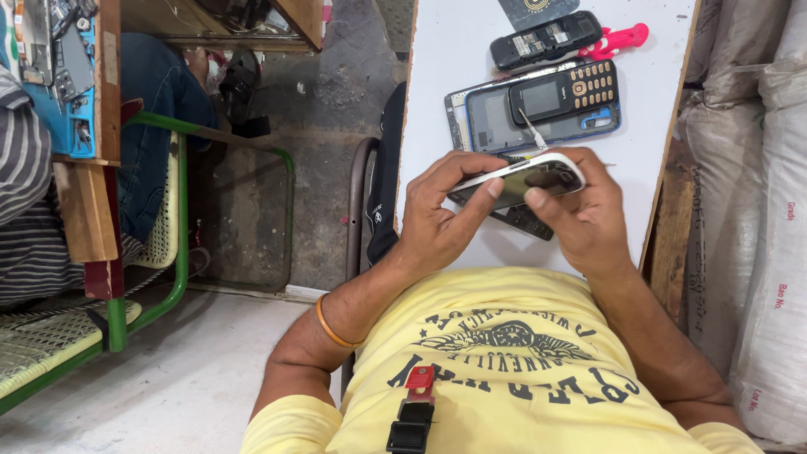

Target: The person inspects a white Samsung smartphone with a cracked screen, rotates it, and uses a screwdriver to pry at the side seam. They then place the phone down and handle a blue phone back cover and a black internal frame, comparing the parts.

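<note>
While I watch thru the head cam, both hands hold a white-edged phone just above the near part of the white table. Left hand has its fingers clamped along the phone's left end and long edge, thumb under, prob. to steady it. Right hand grips the right end, thumb pressed on the rim, and seems to hold a thin metal tool that pokes up from the phone's top edge, tho I can't tell exactly how it's pinched. Phone is tilted edge-on toward me, so its face is hard to read.

Under the hands a dark keypad piece peeks out, mostly hidden. Further up the table: a black keypad phone lies on a blue-framed phone shell, then another black phone body w/ a pink tool touching it. Dark card at the top edge is cut off. White sacks on the right, green-framed chair left, another person partly visible there.
</note>
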